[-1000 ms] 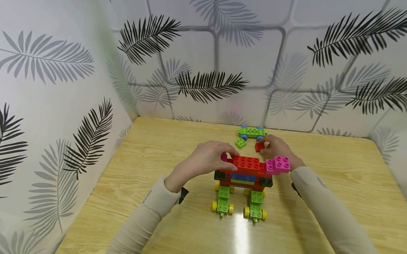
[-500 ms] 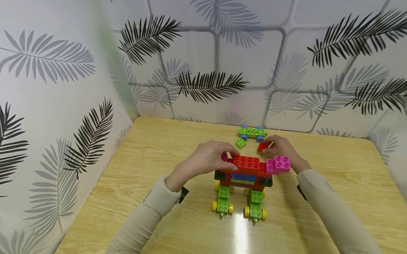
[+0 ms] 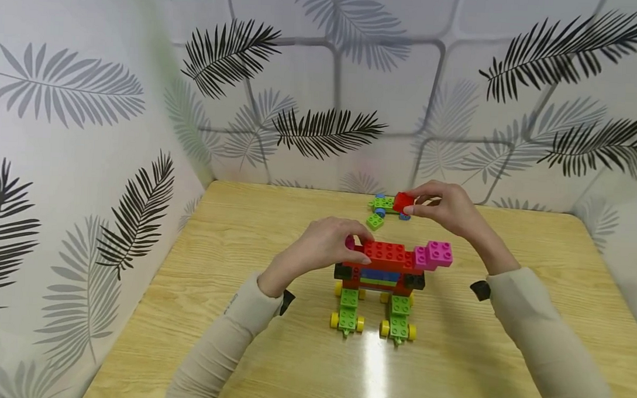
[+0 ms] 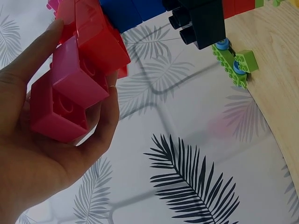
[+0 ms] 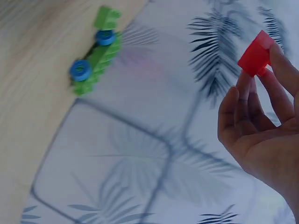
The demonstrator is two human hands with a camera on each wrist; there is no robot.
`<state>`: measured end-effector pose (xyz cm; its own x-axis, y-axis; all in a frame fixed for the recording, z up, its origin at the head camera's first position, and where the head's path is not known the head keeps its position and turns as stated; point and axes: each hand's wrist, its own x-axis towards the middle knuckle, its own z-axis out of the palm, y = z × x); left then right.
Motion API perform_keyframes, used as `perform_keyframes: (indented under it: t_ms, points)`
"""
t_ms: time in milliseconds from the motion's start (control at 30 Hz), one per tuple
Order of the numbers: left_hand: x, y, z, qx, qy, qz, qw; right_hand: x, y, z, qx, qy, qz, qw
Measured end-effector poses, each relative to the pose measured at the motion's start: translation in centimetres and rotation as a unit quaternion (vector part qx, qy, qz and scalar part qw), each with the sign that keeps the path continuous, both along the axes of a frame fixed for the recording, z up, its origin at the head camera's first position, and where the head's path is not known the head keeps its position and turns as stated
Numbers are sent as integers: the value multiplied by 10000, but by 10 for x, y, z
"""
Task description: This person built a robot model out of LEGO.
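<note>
Block model steadied, red brick held up.
Near centre of table (image 3: 241, 313), block model (image 3: 381, 277) is gripped at its left end by left hand (image 3: 327, 246), fingers curled; farther right, small red brick (image 3: 401, 202) is pinched in fingertips of right hand (image 3: 447, 209), above green wheeled piece (image 3: 380, 206).

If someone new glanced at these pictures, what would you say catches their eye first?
Most striking is the colourful brick model at the middle of the wooden table, standing on green wheeled legs with a pink block at its right end. The left hand grips its left end, while the right hand pinches a small red brick in the air behind it, near a green wheeled piece by the leaf-patterned wall.
</note>
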<state>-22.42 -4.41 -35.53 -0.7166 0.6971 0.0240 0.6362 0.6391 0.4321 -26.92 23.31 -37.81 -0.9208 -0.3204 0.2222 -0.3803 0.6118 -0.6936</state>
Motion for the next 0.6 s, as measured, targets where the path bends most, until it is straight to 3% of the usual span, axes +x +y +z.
perform_keyframes:
  t_ms: [333, 600]
  points:
    - [0, 1, 1, -8, 46, -7, 10000, 60, -20, 43, 256, 274, 729, 9966]
    - [1, 0, 1, 19, 90, -26, 10000, 76, -32, 41, 207, 309, 1176, 9924]
